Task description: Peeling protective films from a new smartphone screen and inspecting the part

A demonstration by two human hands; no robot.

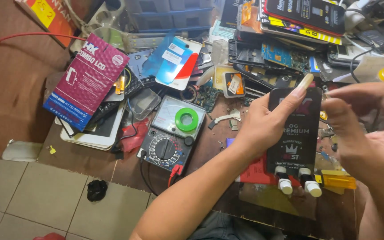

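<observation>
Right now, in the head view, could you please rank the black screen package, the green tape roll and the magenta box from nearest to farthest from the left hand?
1. Black screen package: held in the left hand.
2. Green tape roll: on the multimeter, to its left.
3. Magenta box: far left on the bench.

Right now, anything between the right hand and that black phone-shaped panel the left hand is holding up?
Nothing visible. The left hand grips the black panel by its left edge, thumb along the top. The right hand sits just off the panel's right edge, fingers pinched at its upper corner; whether they touch it I cannot tell.
</observation>
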